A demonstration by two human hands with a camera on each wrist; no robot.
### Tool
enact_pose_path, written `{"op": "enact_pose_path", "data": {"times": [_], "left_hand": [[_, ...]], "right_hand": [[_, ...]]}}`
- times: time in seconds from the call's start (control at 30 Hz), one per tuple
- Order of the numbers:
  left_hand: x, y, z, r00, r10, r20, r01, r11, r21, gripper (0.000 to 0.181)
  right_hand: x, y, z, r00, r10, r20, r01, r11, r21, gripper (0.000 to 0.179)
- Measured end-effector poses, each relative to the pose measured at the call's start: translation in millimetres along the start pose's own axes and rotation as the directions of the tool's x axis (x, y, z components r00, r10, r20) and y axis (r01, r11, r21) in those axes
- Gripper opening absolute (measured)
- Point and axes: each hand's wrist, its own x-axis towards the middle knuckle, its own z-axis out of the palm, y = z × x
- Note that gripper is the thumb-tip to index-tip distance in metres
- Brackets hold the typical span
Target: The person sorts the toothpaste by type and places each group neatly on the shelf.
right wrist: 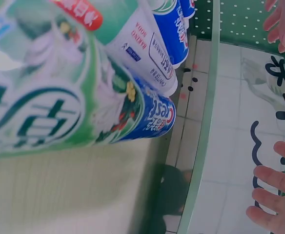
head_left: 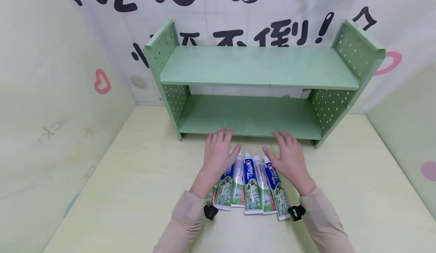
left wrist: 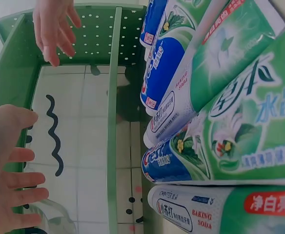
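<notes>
Several toothpaste tubes lie side by side in a row on the table, caps toward the shelf. Blue-and-green Crest tubes alternate with white-and-green baking soda tubes. Over the left end of the row hovers my left hand, fingers spread and holding nothing. My right hand is likewise spread and holds nothing, above the cap end of the rightmost Crest tube. The left wrist view shows large tubes close to the camera; the left forearm partly hides the leftmost tube in the head view.
A green two-tier shelf with perforated side panels stands on the table just beyond the hands. Behind it hangs a white wall covering with black lettering. Side walls border the table left and right.
</notes>
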Motion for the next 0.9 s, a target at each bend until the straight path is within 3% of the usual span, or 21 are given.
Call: {"op": "enact_pose_path", "data": {"times": [0.13,0.4,0.57,0.63,0.73,0.83,0.9], "left_hand": [[1.1,-4.4,-0.1,0.998,0.007,-0.068,-0.011,0.999,-0.047,0.046],[3.0,-16.7,-3.2,0.987,-0.067,-0.149,0.040,0.983,-0.177,0.037],[3.4,-24.8,-7.3,0.977,-0.167,-0.131,0.120,0.944,-0.309,0.036],[3.3,-28.2,-8.5,0.972,-0.210,-0.109,0.159,0.920,-0.358,0.037],[3.4,-34.7,-9.0,0.963,-0.249,-0.104,0.189,0.896,-0.401,0.037],[3.8,-42.7,-10.1,0.955,-0.257,-0.149,0.173,0.890,-0.422,0.036],[4.1,-48.8,-10.9,0.944,-0.268,-0.191,0.165,0.887,-0.431,0.035]], "right_hand": [[1.1,-1.5,-1.0,0.998,0.050,0.025,-0.052,0.995,0.084,0.056],[0.2,0.9,-1.3,0.977,0.162,0.136,-0.188,0.961,0.203,0.052],[-5.9,7.1,-0.1,0.964,0.196,0.180,-0.236,0.940,0.245,0.051],[-9.4,10.3,1.0,0.949,0.225,0.218,-0.277,0.929,0.247,0.052],[-15.2,15.0,2.1,0.911,0.285,0.297,-0.360,0.903,0.237,0.055],[-20.6,18.9,2.7,0.862,0.333,0.383,-0.435,0.874,0.218,0.059],[-23.9,20.7,4.1,0.839,0.340,0.424,-0.457,0.863,0.213,0.061]]}}
